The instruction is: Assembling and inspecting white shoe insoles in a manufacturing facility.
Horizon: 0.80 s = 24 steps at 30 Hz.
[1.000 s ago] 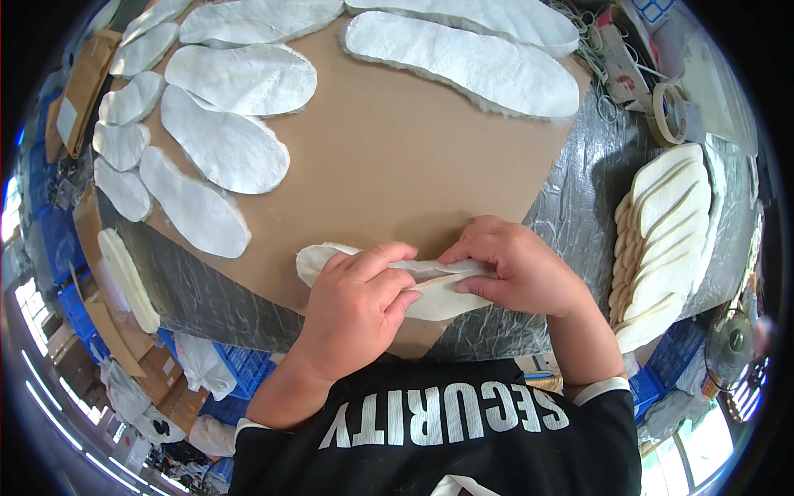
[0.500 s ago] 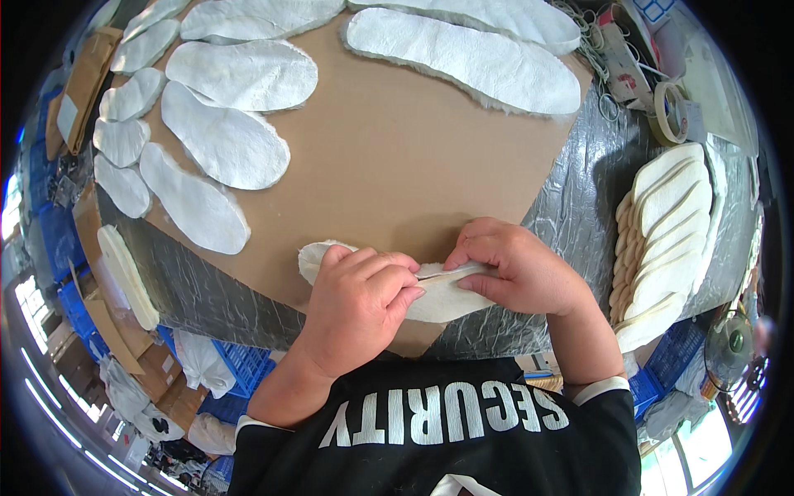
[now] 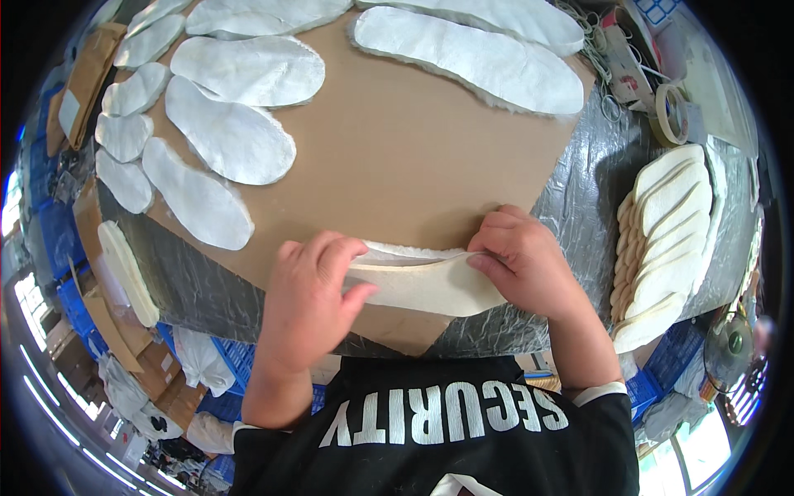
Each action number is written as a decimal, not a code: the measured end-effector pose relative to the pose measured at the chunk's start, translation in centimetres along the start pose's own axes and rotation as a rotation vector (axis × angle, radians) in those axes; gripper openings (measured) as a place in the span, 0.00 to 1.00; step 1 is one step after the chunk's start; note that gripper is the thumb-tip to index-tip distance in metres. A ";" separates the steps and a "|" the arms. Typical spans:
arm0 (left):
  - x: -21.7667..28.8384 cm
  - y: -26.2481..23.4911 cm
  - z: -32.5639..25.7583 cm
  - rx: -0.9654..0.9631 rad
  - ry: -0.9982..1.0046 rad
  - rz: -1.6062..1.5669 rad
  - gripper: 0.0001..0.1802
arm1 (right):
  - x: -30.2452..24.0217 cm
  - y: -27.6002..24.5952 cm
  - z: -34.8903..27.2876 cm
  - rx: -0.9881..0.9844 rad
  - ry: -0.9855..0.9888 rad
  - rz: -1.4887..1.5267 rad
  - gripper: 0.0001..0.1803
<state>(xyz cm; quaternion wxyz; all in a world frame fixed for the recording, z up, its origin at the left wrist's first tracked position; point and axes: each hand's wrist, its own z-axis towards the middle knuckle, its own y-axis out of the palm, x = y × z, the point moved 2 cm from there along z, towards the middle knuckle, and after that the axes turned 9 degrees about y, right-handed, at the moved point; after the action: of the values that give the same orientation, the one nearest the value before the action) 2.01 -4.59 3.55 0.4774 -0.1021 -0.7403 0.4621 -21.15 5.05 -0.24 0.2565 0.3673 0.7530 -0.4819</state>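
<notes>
Near the front of the table I hold a cream, felt-like insole (image 3: 434,285) at its two ends. Behind its upper edge shows a white fleecy layer (image 3: 405,250), with a narrow gap between the two along the middle. My right hand (image 3: 521,260) pinches the right end, thumb on the near side and fingers on top. Around the left end is my left hand (image 3: 314,285), its thumb on the near face and its fingers over the top edge; that end is hidden behind it.
White fleece-edged insoles (image 3: 230,142) lie spread on the brown cardboard (image 3: 397,165), left and back. A stack of cream insoles (image 3: 662,240) is at the right, by a tape roll (image 3: 670,114). Another cream insole (image 3: 128,274) rests at the left edge.
My left hand has slid left along the insole to its left end, and my right hand has moved slightly right. The gap between the layers shows more. The cardboard has shifted slightly.
</notes>
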 end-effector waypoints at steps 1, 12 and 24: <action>-0.5 -0.2 -0.2 -0.040 0.013 -0.004 0.21 | -0.5 0.2 0.0 -0.002 -0.004 0.000 0.08; -3.5 1.3 -2.0 0.133 -0.305 -0.609 0.09 | -5.7 6.2 2.0 0.144 -0.287 -0.017 0.14; -5.0 3.4 -3.5 0.230 -0.529 -0.653 0.04 | -4.1 5.2 1.0 0.233 -0.497 0.218 0.12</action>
<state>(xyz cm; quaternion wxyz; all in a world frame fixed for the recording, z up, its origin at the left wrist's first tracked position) 6.43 -3.67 -1.75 0.4006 0.3133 -0.7743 0.3766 -14.52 4.24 -0.38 0.4394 0.3438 0.5629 -0.6098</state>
